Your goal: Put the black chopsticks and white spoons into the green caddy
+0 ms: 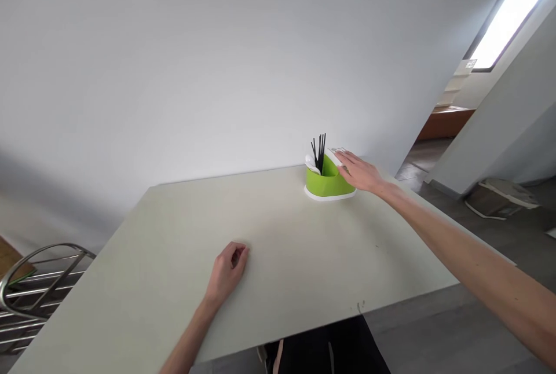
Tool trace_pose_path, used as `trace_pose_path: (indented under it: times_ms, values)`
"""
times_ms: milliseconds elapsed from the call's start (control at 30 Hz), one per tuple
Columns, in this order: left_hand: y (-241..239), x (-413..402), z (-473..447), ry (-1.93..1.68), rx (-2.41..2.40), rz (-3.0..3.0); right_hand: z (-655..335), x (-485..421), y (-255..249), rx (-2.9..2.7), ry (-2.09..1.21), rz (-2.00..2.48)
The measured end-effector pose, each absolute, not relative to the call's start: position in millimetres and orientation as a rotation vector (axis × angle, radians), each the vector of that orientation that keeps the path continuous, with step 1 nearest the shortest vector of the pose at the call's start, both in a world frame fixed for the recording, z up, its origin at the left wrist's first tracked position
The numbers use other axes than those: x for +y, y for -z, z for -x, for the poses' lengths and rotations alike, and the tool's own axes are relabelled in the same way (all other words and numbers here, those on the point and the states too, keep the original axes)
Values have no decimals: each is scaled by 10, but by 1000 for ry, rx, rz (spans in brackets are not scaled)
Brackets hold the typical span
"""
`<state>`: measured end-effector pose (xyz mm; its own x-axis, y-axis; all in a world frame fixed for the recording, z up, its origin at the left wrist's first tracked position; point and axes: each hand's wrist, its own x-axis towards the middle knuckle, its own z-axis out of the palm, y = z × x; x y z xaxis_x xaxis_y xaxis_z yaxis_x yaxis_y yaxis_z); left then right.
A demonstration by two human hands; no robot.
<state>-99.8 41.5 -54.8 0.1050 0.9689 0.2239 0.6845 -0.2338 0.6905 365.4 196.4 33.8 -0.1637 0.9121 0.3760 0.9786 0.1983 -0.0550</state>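
Observation:
A green and white holder [326,183] with black utensils [319,150] standing in it sits at the far side of a pale table [282,235], by the wall. My right hand [358,172] reaches out to it, fingers stretched flat and resting against the holder's right top edge. It grips nothing. My left hand [228,270] rests on the table near the front, fingers curled loosely under, with nothing seen in them.
A metal wire rack [30,287] stands at the lower left beside the table. A white wall runs behind the table. To the right a grey floor leads to a doorway, with a flat box [499,197] on the floor.

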Motion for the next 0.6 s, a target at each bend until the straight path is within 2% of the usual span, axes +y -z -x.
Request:
trace_pose_path:
  times_ms: [133,233,433,600]
  values:
    - [537,406,990,-924,1623,-1968,-3583,1693,-206,-2120,401,1677]
    - [532,378,988,-925,1620,-1981,-3392,1214,154,-2053,467,1557]
    - [570,304,1043,-931,1627,-2093,-3160,383,1042,-2146,-62,1604]
    - [722,188,1172,-934,1661,-2354,-3130,191,1277,-2052,-202,1717]
